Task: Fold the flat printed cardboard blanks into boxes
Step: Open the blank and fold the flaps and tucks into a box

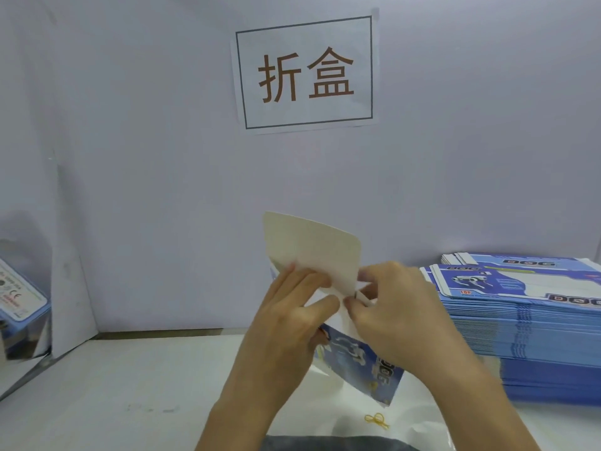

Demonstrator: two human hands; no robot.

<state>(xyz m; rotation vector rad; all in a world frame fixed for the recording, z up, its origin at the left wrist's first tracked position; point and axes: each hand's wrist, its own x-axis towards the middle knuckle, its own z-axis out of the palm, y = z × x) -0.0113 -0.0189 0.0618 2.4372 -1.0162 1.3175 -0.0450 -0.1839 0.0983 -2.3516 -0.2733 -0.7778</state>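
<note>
1. Blue-and-white printed cardboard, a half-folded box (357, 362), is held up above the white surface (113, 385) in the lower middle of the view, with a plain cream flap (312, 249) standing upright at its top.
2. Left hand (292, 317) grips the box's left side, fingers curled over the white inner panels just below the flap.
3. Right hand (396, 307) pinches a small white tab at the box's upper right, thumb and fingertips touching the cardboard beside the left hand's fingers.
4. A tall stack of flat blanks (533, 327), blue with a robot-dog print and the word "DOG", lies on the surface at the right, near the right forearm.
5. A finished box (19, 301) shows partly at the far left edge, behind a white divider.
6. A yellow rubber band (377, 420) lies on the surface below the held box.
7. A paper sign (305, 73) with two brown Chinese characters hangs on the white wall behind.
</note>
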